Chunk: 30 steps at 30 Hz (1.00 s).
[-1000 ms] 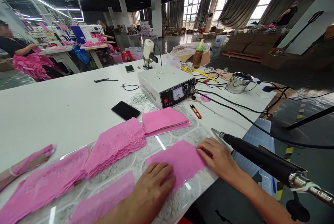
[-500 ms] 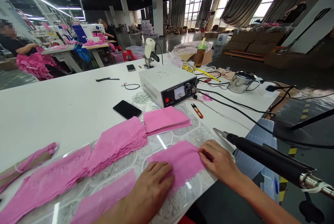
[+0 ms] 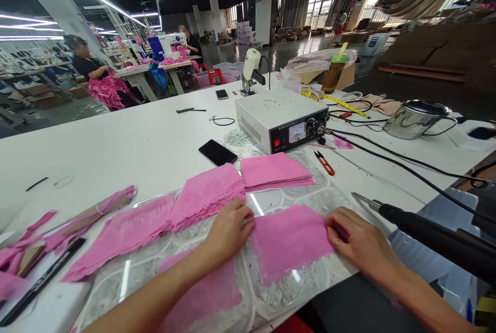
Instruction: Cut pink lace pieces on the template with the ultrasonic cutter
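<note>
A pink fabric piece (image 3: 292, 242) lies flat on the clear mat in front of me. My left hand (image 3: 230, 229) is closed at its upper left corner, thumb and fingers pinched together. At the right edge, my right hand (image 3: 354, 237) pinches the same piece between thumb and fingers. Beyond my left hand is a stack of pink lace-edged fabric (image 3: 211, 191), with a folded pink stack (image 3: 277, 171) to its right. Another pink piece (image 3: 205, 291) lies partly under my left forearm. A black pen-shaped tool with a metal blade (image 3: 406, 216) points in from the right.
Behind the fabric stands a control box (image 3: 298, 134) with cables running right. Orange thread snips (image 3: 324, 163), a phone (image 3: 217, 152) and a glass pot (image 3: 418, 118) are on the table. A marker (image 3: 42, 281) lies at left. People sit by sewing machines (image 3: 166, 46) farther back.
My left hand has gone from resting spread on the pink piece to pinching at its upper left corner. My right hand stays at the right edge. The view has turned left.
</note>
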Motion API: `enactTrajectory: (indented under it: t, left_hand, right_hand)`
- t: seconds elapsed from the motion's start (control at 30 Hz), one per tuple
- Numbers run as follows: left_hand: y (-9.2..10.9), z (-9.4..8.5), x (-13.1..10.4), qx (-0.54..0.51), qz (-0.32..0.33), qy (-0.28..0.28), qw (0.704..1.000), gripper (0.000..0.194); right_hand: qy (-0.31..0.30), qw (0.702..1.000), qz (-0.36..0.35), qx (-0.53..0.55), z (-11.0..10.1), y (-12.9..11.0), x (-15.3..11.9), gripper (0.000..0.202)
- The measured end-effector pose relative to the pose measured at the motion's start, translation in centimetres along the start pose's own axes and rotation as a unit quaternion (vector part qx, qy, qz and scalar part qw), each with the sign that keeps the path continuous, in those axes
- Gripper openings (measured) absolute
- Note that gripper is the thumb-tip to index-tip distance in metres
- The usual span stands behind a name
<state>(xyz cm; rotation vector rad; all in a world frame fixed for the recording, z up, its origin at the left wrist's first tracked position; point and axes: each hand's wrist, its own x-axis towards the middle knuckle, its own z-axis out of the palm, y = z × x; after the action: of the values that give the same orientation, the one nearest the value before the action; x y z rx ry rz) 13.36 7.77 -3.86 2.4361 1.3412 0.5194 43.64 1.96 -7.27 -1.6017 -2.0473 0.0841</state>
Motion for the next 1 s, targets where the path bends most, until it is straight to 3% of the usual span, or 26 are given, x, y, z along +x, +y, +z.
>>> enactTrajectory:
  t: [0.23,0.7,0.87,1.0]
  left_hand:
    - [0.3,0.4,0.9,-0.031,-0.019,-0.02,0.999,0.015]
    - [0.9,0.2,-0.2,-0.007,0.008,-0.017,1.0,0.017]
    - [0.7,0.6,-0.2,-0.011,0.007,-0.007,1.0,0.019]
    - [0.7,0.9,-0.4,-0.005,0.024,0.008,1.0,0.018]
  right_hand:
    - [-0.013,1.0,0.002,-0.02,-0.2,0.0,0.1,0.012]
    - [-0.08,0.997,-0.008,0.002,-1.0,-0.6,1.0,0.016]
    - [-0.096,0.991,-0.028,0.093,-1.3,-2.6,2.5,0.016]
    - [-0.111,0.978,-0.05,0.172,-0.1,-5.3,4.6,0.016]
